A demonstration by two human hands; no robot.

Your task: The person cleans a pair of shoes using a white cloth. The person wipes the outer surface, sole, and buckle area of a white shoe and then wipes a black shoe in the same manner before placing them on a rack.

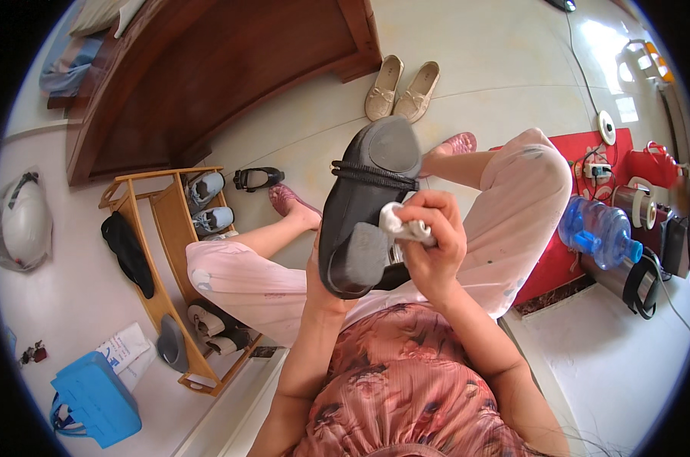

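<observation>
A black strapped shoe (353, 194) is held up in front of me, its grey sole and heel turned towards the camera and its toe end pointing away from me. My left hand (323, 280) grips it from behind, mostly hidden by the shoe. Between the fingers of my right hand (436, 243) is a crumpled white cloth (403, 223), which lies close to the side of the shoe near its heel; whether it touches is unclear. Just behind the heel, a further black part shows over my lap, partly covered by my right hand.
Beige loafers (416, 94) stand on the tiled floor ahead. A black shoe (259, 179) lies beside a wooden shoe rack (167, 228) at left. At right, a red mat (536, 280) bears a blue water bottle (599, 231), a power strip and a red kettle (650, 164).
</observation>
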